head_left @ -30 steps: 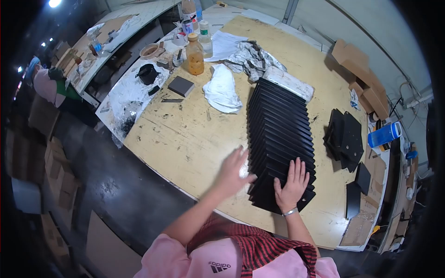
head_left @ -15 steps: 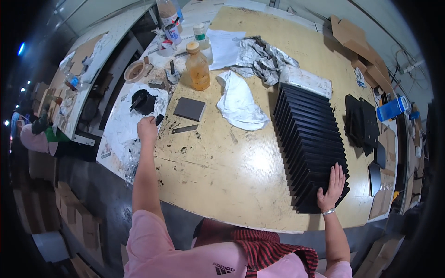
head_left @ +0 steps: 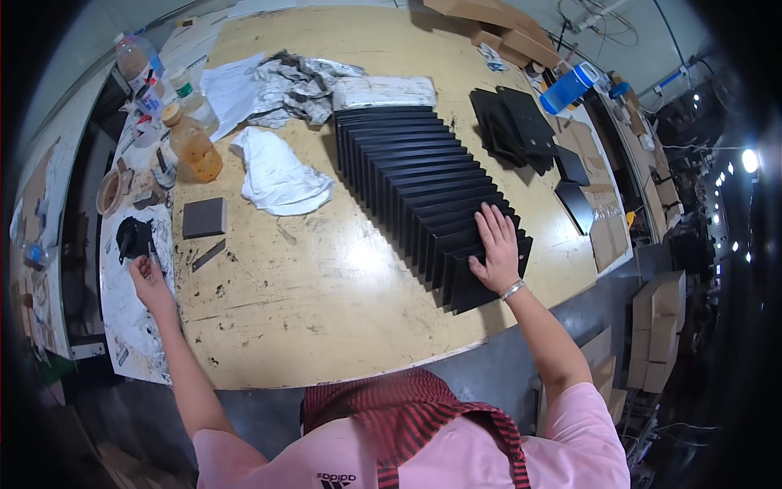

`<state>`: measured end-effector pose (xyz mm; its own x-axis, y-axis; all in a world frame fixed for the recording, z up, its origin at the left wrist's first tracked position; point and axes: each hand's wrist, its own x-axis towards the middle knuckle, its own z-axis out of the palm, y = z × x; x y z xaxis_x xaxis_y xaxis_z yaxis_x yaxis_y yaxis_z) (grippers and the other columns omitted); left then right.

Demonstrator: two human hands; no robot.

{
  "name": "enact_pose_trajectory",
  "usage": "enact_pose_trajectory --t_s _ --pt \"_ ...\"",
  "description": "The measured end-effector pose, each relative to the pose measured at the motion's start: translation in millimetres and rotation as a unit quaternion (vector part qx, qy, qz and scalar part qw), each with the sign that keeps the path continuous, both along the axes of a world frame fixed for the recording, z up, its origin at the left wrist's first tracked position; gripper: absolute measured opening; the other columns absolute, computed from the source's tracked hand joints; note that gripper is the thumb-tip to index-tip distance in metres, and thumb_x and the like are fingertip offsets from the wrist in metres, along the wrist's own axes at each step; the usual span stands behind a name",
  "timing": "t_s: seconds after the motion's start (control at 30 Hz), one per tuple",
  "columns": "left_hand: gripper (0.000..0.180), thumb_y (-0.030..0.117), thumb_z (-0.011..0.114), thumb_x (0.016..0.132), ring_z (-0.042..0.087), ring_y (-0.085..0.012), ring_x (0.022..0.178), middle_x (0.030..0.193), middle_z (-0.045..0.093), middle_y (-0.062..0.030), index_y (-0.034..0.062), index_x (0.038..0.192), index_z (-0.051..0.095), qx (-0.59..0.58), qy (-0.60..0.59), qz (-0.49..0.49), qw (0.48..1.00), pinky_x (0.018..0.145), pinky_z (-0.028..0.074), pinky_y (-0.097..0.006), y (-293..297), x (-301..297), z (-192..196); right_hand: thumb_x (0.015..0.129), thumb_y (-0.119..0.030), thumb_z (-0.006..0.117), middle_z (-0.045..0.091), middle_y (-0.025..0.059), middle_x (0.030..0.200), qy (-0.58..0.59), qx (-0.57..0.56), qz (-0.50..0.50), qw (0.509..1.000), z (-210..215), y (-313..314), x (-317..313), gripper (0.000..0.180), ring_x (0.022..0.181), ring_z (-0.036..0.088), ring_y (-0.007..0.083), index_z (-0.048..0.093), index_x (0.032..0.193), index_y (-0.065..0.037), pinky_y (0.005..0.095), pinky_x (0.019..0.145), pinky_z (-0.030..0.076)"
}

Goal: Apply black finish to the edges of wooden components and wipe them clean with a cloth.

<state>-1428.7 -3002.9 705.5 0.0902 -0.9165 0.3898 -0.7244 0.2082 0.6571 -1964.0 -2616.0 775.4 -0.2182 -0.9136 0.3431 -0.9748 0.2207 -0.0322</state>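
Observation:
My left hand (head_left: 147, 279) is closed around a small dark, flat tool (head_left: 153, 254) whose exact kind I cannot make out. It is just below a black paste-filled dish (head_left: 134, 236) that lies on white stained paper (head_left: 134, 326). My right hand (head_left: 498, 254) lies with fingers stretched out on the near end of a long row of black panels (head_left: 423, 187). The panels overlap like steps, leaning back toward a white block (head_left: 384, 92) at the far end.
Left of the panels lie a white cloth (head_left: 281, 175), a grey block (head_left: 204, 218) and a thin dark strip (head_left: 209, 255). Bottles, including one of amber liquid (head_left: 195, 151), stand far left. More black plates (head_left: 521, 126) and a blue bottle (head_left: 570, 88) are on the right.
The view has swung right, so the table's things appear farther left. My left hand still grips the small tool by the black dish. My right hand remains on the near panels.

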Motion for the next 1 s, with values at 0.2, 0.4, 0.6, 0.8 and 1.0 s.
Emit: enact_pose_trajectory --t_s 0.2,0.4,0.6,0.8,1.0 --pt "0.022 0.002 0.065 0.088 0.055 -0.0126 0.085 0.098 0.058 -0.0023 0.0038 0.109 0.060 0.208 0.223 -0.351 0.885 0.077 0.048 -0.027 200 -222 43 0.088 -0.055 0.049 0.040 0.0169 0.150 0.003 0.000 0.003 1.000 -1 3 -5 0.074 0.139 0.037 0.0362 0.045 0.141 -0.003 0.0509 0.113 0.027" --pt "0.027 0.007 0.070 0.082 0.060 -0.0280 0.086 0.096 0.058 -0.0101 0.0070 0.108 0.064 0.113 0.213 -0.400 0.884 0.074 0.048 -0.036 270 -326 52 0.086 -0.057 0.050 0.043 0.0166 0.148 -0.003 -0.017 0.004 1.000 -1 4 -6 0.075 0.137 0.039 0.0358 0.048 0.140 -0.004 0.0502 0.112 0.029" --pt "0.032 0.002 0.071 0.076 0.059 -0.0315 0.087 0.095 0.057 -0.0118 0.0051 0.108 0.064 0.068 0.111 -0.405 0.905 0.076 0.048 -0.038 288 -335 42 0.086 -0.055 0.052 0.044 0.0161 0.147 -0.008 -0.030 0.011 0.999 -2 4 -9 0.073 0.136 0.040 0.0358 0.049 0.139 -0.005 0.0501 0.111 0.030" --pt "0.030 0.002 0.070 0.076 0.058 -0.0312 0.088 0.094 0.056 -0.0117 0.0054 0.106 0.065 0.069 0.149 -0.359 0.919 0.076 0.047 -0.039 291 -342 45 0.075 -0.061 0.065 0.034 0.0218 0.153 -0.033 -0.021 0.011 0.999 4 14 -1 0.092 0.141 0.032 0.0396 0.042 0.143 -0.004 0.0557 0.112 0.024" --pt "0.031 0.000 0.069 0.077 0.057 -0.0304 0.087 0.092 0.054 -0.0114 0.0055 0.107 0.065 0.067 0.130 -0.359 0.922 0.075 0.047 -0.039 306 -332 34 0.053 -0.051 0.086 0.021 0.0247 0.157 -0.099 0.149 0.076 0.981 9 66 21 0.115 0.146 0.017 0.0456 0.036 0.148 -0.010 0.0651 0.112 0.017"
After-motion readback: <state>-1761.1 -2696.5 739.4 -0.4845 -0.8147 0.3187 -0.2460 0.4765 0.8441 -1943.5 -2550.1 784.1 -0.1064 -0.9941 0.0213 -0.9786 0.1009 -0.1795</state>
